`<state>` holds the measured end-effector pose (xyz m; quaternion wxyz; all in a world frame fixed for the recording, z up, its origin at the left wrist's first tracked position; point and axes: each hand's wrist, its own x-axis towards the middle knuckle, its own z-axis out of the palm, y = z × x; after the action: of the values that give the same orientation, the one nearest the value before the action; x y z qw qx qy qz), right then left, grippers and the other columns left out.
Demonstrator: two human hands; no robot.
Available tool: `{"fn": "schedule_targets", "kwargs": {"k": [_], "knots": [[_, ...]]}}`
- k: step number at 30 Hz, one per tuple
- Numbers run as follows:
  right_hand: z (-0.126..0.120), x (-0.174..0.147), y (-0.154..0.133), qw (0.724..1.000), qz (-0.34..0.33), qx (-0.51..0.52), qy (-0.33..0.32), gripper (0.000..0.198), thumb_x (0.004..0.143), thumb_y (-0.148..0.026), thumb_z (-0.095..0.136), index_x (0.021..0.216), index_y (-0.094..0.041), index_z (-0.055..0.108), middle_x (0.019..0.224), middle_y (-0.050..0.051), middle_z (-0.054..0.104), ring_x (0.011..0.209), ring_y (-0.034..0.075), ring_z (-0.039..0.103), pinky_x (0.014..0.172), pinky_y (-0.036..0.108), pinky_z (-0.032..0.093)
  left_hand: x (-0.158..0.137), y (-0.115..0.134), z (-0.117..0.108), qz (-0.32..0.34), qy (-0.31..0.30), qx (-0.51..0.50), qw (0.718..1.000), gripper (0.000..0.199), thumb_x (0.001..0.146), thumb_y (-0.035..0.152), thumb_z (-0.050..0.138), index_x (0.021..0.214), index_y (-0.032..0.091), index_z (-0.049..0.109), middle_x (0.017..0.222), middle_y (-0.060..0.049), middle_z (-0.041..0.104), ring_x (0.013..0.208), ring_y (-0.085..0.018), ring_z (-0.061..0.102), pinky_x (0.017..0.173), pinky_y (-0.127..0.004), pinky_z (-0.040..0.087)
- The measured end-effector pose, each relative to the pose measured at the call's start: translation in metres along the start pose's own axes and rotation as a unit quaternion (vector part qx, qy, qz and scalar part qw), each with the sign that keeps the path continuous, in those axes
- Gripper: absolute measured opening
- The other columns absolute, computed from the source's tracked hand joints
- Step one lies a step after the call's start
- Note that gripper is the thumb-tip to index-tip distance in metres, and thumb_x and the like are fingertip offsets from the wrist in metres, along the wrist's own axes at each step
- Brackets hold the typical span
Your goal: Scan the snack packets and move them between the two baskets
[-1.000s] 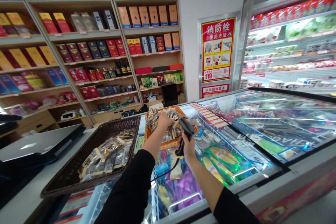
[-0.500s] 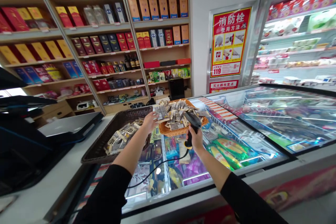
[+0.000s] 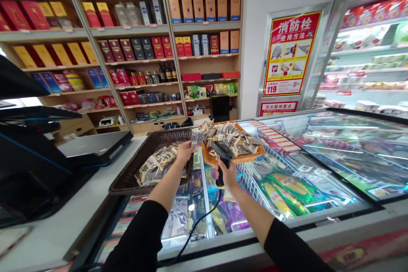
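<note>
My right hand (image 3: 227, 173) is wrapped round the handle of a black barcode scanner (image 3: 222, 151), its head tilted toward the left. Between the fingers of my left hand (image 3: 185, 152) is a small clear packet (image 3: 196, 137) with a pale label, held over the gap between two baskets. An orange wicker basket (image 3: 210, 160) heaped with similar packets stands behind the scanner. Left of it, a dark brown wicker basket (image 3: 123, 178) holds more packets, and my left forearm passes over its right side. The scanner's black cord (image 3: 199, 223) runs down toward me.
Both baskets rest on the glass top of a chest freezer (image 3: 321, 187) with bagged goods inside. A counter (image 3: 68, 208) with a flat scale (image 3: 98, 146) and a dark machine (image 3: 28, 157) stands at left. Shelves of boxes (image 3: 134, 51) line the back wall.
The scanner has moved left, closer to the packet in my left hand. That packet has come away from the orange basket's pile toward the gap. The view has shifted slightly left.
</note>
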<state>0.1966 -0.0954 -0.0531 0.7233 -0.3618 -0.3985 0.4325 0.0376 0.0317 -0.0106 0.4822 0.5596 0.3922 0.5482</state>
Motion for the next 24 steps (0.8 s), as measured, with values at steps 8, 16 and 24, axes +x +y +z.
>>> {"fn": "schedule_targets", "kwargs": {"k": [8,16,24], "knots": [[0.006,-0.012,-0.012,0.996,0.011,0.007,-0.093,0.036,0.074,-0.053,0.064,0.073,-0.018,0.056,0.048,-0.005,0.049,0.034,0.009,0.042,0.036,0.022,0.035,-0.005,-0.005,0.0,0.015,-0.008,0.006,1.0,0.048,0.043,0.038,0.085,0.082,0.012,0.075,0.069,-0.001,0.07,0.072,-0.019,0.063,0.07,-0.028,0.048],[0.014,-0.023,-0.014,0.993,0.013,0.021,-0.112,0.037,0.076,-0.053,0.063,0.068,-0.018,0.055,0.048,-0.005,0.049,0.034,0.008,0.043,0.036,0.022,0.035,-0.007,-0.001,-0.001,0.029,0.0,0.059,0.998,0.044,0.047,0.036,0.083,0.084,0.012,0.075,0.072,-0.001,0.071,0.074,-0.02,0.063,0.071,-0.028,0.048],[0.019,-0.027,-0.013,0.993,0.019,0.026,-0.111,0.038,0.077,-0.055,0.062,0.075,-0.018,0.055,0.05,-0.005,0.048,0.034,0.009,0.043,0.035,0.021,0.034,-0.005,-0.008,-0.006,0.036,0.004,0.068,0.997,0.041,0.054,0.037,0.079,0.087,0.013,0.075,0.076,-0.002,0.072,0.075,-0.02,0.063,0.073,-0.029,0.048]]}}
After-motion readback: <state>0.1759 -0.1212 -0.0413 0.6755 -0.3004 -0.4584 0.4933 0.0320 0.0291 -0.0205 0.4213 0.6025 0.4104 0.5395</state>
